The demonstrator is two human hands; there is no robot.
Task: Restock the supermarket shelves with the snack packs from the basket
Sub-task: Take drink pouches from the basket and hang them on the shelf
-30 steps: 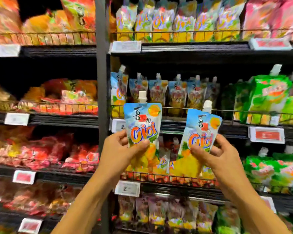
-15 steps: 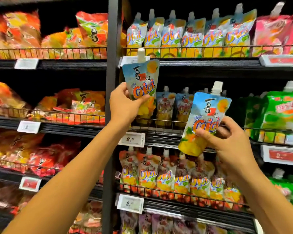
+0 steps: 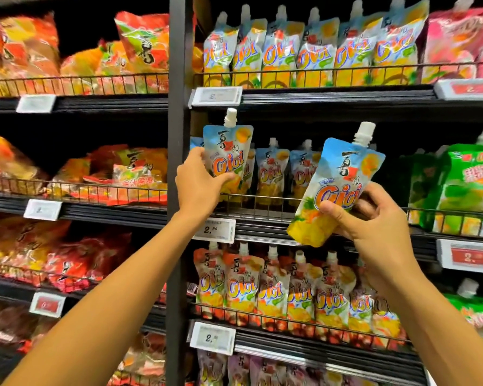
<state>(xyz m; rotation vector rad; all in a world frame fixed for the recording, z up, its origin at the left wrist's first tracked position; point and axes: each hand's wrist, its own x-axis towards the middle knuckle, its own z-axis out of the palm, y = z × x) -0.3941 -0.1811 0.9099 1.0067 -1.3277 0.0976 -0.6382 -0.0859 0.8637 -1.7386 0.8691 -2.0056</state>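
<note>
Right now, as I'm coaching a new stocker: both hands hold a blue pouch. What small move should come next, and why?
Probably lower the left pouch behind the wire rail at the row's left end. The left hand holds it upright at that rail, beside the matching blue pouches, while the right hand holds the right pouch tilted, out in front of the shelf.

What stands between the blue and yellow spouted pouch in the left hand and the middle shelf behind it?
The low wire rail along the shelf front, near the bottom edge of the blue and yellow spouted pouch that the left hand holds. Behind the rail, matching pouches already stand.
</note>
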